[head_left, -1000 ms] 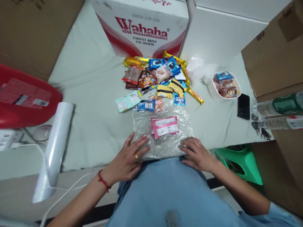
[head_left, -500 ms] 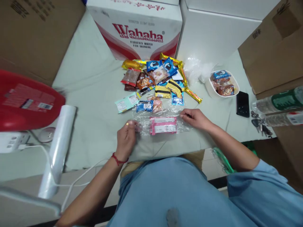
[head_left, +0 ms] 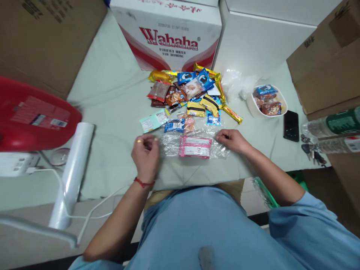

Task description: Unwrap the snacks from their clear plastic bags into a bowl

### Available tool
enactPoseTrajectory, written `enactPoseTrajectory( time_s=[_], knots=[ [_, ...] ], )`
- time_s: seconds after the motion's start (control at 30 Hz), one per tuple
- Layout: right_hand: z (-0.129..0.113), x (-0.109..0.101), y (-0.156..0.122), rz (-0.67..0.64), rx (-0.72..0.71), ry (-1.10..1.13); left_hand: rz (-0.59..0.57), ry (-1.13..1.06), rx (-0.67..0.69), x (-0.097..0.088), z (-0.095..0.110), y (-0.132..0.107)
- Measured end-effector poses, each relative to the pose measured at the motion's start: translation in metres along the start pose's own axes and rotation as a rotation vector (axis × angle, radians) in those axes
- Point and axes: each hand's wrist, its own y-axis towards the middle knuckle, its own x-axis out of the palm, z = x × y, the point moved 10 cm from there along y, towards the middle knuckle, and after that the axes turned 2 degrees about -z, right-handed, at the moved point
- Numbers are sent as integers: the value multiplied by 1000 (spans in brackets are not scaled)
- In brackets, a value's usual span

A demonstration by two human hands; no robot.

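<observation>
A sheet of clear plastic wrap (head_left: 171, 144) lies folded over a pink snack packet (head_left: 196, 146) on the pale green table cover (head_left: 112, 112). My left hand (head_left: 145, 155) is closed, pinching the wrap's left end. My right hand (head_left: 232, 140) is closed on the wrap's right end, just right of the pink packet. A pile of snack packets (head_left: 191, 93) in blue, yellow, gold and brown lies just beyond the wrap.
A roll of plastic wrap (head_left: 73, 172) lies at the left by a red container (head_left: 30, 120) and a white power strip (head_left: 15, 165). A Wahaha carton (head_left: 168, 33), a white bowl of snacks (head_left: 267, 102), a black phone (head_left: 291, 125), keys (head_left: 311, 153) and bottles (head_left: 334, 127) ring the table.
Both hands left the near edge of the flat wrap, folded it over the pink packet and took hold of its two ends. My left hand then shifted a little leftward.
</observation>
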Motion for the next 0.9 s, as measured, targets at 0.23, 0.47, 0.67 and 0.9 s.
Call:
enactPoseTrajectory(
  time_s=[0.23, 0.47, 0.67, 0.9],
  knots=[
    [-40, -35, 3, 283, -177, -438, -18, 213, 715, -5, 91, -65],
    [-92, 8, 58, 202, -405, -487, -467, 437, 663, 80, 94, -76],
    [-100, 24, 79, 17, -351, -514, -527, 472, 652, 92, 79, -83],
    [-127, 48, 10, -67, -417, -661, -483, 478, 609, 91, 76, -86]
  ],
)
